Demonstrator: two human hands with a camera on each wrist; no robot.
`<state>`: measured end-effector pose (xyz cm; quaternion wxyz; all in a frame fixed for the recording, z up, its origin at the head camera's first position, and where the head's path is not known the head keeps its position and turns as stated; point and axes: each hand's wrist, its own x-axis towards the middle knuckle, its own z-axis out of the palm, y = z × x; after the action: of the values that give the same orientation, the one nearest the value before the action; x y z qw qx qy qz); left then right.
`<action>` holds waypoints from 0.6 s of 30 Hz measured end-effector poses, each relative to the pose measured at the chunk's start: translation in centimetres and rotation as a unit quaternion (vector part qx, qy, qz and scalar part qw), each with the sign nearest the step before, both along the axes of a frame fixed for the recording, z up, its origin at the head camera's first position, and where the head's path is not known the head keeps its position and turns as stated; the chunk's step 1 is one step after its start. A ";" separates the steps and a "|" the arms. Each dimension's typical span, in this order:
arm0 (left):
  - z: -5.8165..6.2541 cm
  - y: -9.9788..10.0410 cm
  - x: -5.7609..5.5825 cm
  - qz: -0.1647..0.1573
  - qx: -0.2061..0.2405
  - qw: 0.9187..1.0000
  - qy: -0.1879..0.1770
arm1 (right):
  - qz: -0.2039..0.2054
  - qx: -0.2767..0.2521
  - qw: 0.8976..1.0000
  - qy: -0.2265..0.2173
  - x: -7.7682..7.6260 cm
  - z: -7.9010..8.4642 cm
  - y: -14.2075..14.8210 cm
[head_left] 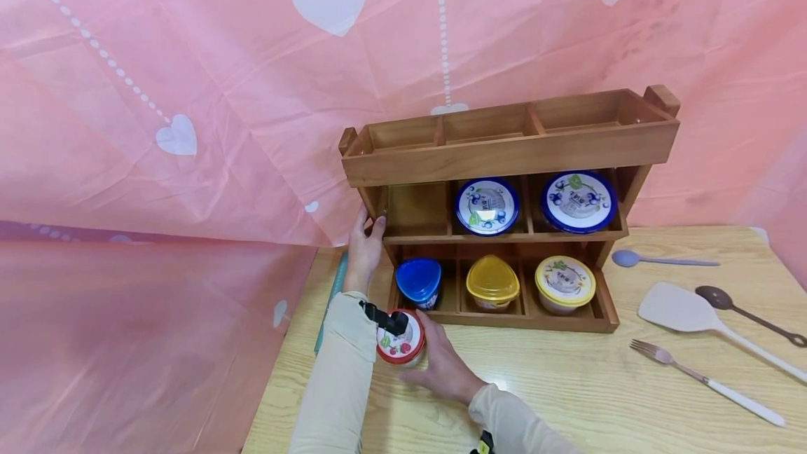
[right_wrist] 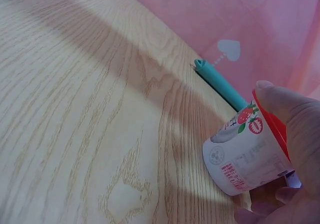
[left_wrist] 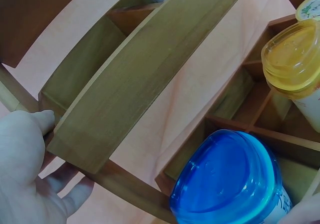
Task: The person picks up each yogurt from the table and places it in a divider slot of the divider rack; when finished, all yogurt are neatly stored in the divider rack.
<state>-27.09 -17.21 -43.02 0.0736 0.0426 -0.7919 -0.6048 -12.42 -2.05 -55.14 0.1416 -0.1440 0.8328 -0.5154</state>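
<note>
A three-tier wooden rack [head_left: 511,153] stands on the table, and my left hand [head_left: 367,249] grips its left side by the middle tier. In the left wrist view the thumb and fingers [left_wrist: 80,194] lie around the rack's side piece. My right hand [head_left: 444,366] holds a red-lidded yogurt cup [head_left: 398,350] just in front of the bottom tier; strawberries show on its white wall [right_wrist: 245,154]. A strap on the left wrist hides part of the lid. Nearest to that cup is a blue-lidded cup [head_left: 419,279] in the bottom left compartment.
Blue-rimmed cups [head_left: 487,207] fill the middle tier's centre and right compartments. Below them sit a yellow-lidded cup [head_left: 493,280] and a yellow-rimmed cup [head_left: 564,282]. Right of the rack lie spoons, a spatula [head_left: 681,307] and a fork [head_left: 706,380]. A teal-handled tool [right_wrist: 220,84] lies at left.
</note>
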 end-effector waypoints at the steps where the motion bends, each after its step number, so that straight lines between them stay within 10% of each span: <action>1: 0.0 0.0 0.0 0.000 -0.002 1.000 -0.001 | -0.002 0.001 1.000 -0.001 -0.1 -0.1 -0.1; 18: 0.1 0.0 0.1 0.000 0.000 1.000 -0.012 | -0.018 -0.037 0.999 -0.012 -0.9 -0.5 -0.8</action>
<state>-27.02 -17.25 -42.89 0.0637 0.0495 -0.7929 -0.6040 -13.31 -2.85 -55.67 0.1364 -0.1281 0.8137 -0.5503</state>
